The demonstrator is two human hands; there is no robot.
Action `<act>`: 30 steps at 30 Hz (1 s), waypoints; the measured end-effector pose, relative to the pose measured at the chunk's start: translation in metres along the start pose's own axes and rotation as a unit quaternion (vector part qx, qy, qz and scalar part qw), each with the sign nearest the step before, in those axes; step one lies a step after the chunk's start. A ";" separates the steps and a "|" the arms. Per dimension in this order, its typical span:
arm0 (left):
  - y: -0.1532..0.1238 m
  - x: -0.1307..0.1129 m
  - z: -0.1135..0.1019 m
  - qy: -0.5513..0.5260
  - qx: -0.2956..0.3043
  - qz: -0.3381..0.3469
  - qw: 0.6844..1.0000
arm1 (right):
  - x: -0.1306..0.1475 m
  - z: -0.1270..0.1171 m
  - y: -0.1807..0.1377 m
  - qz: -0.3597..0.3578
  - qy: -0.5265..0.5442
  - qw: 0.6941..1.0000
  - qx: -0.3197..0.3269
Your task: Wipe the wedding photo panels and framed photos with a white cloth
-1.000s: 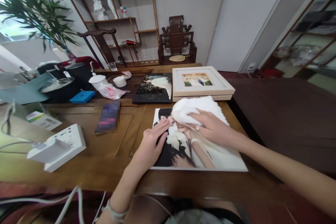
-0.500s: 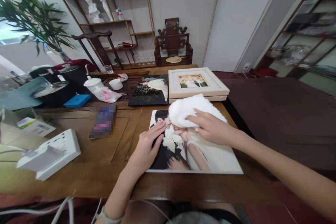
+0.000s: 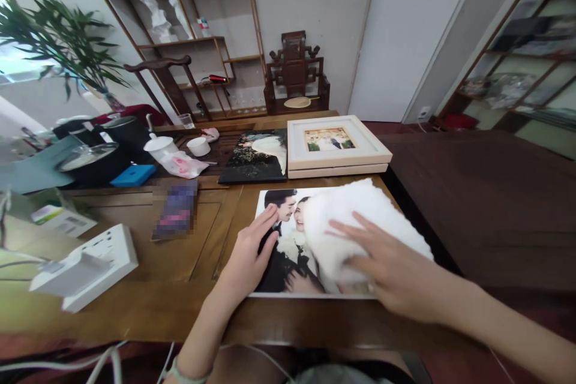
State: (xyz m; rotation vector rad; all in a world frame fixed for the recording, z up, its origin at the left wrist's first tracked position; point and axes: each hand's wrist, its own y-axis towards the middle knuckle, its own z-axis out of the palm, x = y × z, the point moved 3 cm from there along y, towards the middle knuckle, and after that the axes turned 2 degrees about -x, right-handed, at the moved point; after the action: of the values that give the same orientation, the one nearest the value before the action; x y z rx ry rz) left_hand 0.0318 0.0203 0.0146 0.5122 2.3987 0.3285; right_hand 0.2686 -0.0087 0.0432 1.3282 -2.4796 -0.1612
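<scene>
A large photo print (image 3: 292,255) of a couple lies flat on the wooden table near its front edge. My left hand (image 3: 252,249) rests on the print's left side with its fingers stretched out, holding nothing. A fluffy white cloth (image 3: 342,204) covers the right part of the print. My right hand (image 3: 387,261) presses on this cloth with its fingers partly spread and holds it against the surface. The cloth and hand hide the print's right side.
Beyond the print are two stacked pale wooden frames (image 3: 337,168) and a dark photo panel (image 3: 256,159). To the left are a white power strip (image 3: 101,264), a blurred purple packet (image 3: 177,207), a blue box (image 3: 132,175), a white teapot (image 3: 161,145) and black pots (image 3: 128,138).
My right hand has moved the white cloth right and toward me, spreading it wider and uncovering the faces on the print. My left hand has stayed nearly still.
</scene>
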 end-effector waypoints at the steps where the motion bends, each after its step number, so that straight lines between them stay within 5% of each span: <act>1: 0.000 0.000 0.000 0.001 0.002 0.000 1.000 | 0.016 0.001 -0.003 -0.018 0.015 1.000 0.018; 6: 0.000 0.001 0.001 0.002 0.004 0.002 1.000 | 0.053 -0.006 -0.010 -0.053 0.039 0.996 0.067; 15: 0.000 -0.002 -0.002 -0.009 -0.004 0.002 1.000 | -0.058 -0.009 0.020 0.061 -0.018 0.997 -0.031; 18: -0.001 -0.001 -0.002 -0.010 -0.008 0.005 1.000 | -0.071 -0.006 0.026 0.060 -0.037 0.996 -0.051; 27: -0.003 0.007 0.003 0.020 0.032 -0.021 0.999 | 0.040 0.010 -0.010 -0.052 0.035 0.998 -0.002; 30: -0.002 0.008 0.004 0.020 0.038 -0.020 0.999 | 0.054 0.006 -0.011 -0.072 0.059 0.996 0.012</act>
State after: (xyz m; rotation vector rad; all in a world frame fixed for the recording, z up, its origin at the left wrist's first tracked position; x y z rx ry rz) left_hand 0.0284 0.0222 0.0062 0.4942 2.4646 0.2334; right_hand 0.2475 -0.0603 0.0472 1.4823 -2.2961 -0.0846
